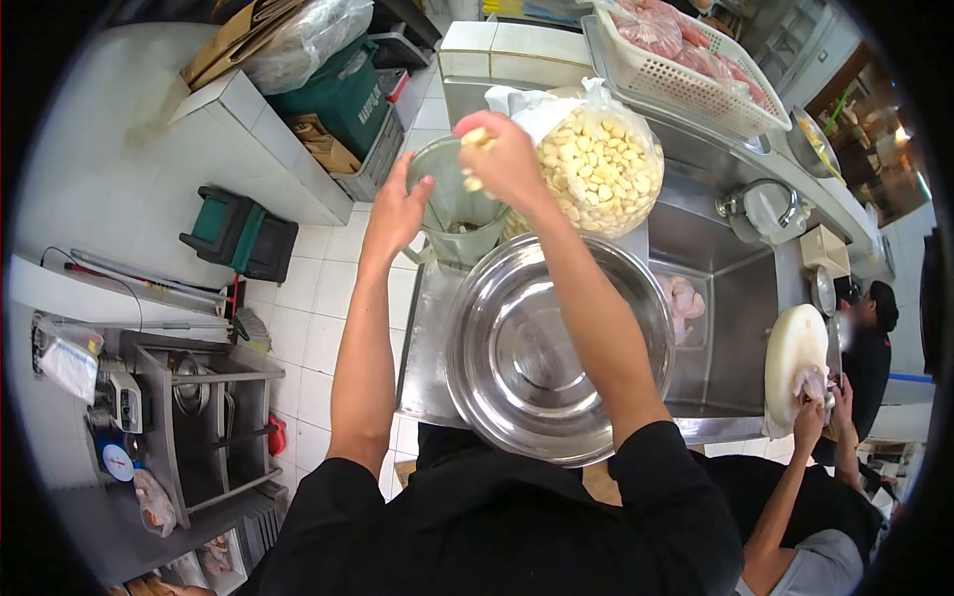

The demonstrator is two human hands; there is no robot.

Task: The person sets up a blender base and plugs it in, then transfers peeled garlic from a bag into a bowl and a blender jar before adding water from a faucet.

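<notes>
The left hand is at upper centre of the frame, at the left side of a translucent plastic pitcher, its thumb held apart from the other fingers and lying toward the near side of the wall; the right hand is over the pitcher's opening, its fingers curled around a few pale peeled garlic cloves, some of which show between them and just below; the pitcher stands at the far left part of the stainless steel desk, its handle toward the lower left; just right of it, an open clear plastic bag bulges with many more peeled garlic cloves; a wide, shiny metal bowl fills the middle of the frame below the pitcher and the bag, partly covered by the right forearm; to its right is a steel sink with pieces of raw poultry near its left side, and a curved faucet at its far end; at upper right, a white perforated basket holds bagged reddish meat; at lower right, a co-worker's hands hold a piece of raw meat at the near end of a white cutting board.
</notes>
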